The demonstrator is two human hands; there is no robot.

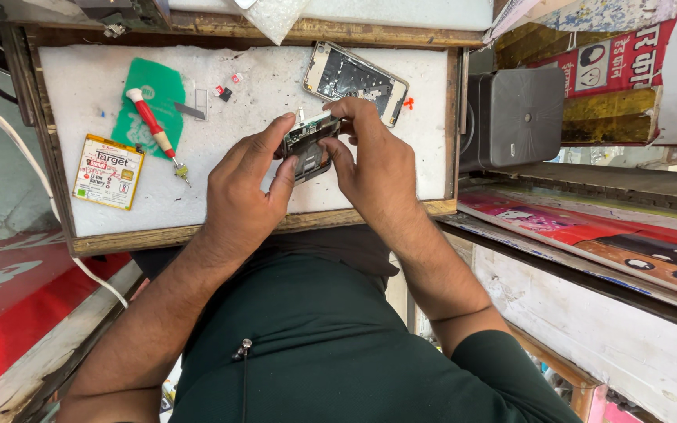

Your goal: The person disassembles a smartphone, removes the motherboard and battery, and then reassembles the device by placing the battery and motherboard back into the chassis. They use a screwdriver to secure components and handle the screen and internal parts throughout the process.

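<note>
A white-topped worktop (119, 211) with a wooden rim fills the upper middle of the head view. At its centre, both hands close on an opened phone body (307, 145), its inner parts facing up. The left hand (240, 192) grips it from seven o'clock, thumb and forefinger pinched on its near and left edges. The right hand (374, 160) holds it from four o'clock, fingers curled over the top corner.

At one o'clock from the hands, and just beside them, a detached phone back frame (356, 81) lies flat. At three o'clock, off the worktop, stands a dark grey box (515, 116). At nine o'clock a green mat (150, 102) carries a red-handled screwdriver (154, 129), its tip pointing to five o'clock. Further toward eight o'clock lies a flat yellow battery pack (108, 171). At eleven o'clock sit small loose parts (225, 92), and at one o'clock a tiny orange piece (408, 103).

For this hold to go well, I judge the left hand should steady the body level while the right fingertips work gently at the top edge, keeping pressure off the exposed board.

What the right fingertips actually press or lift is hidden beneath them. The small loose parts are too tiny to identify, and the phone body's lower end is covered by the left thumb.
</note>
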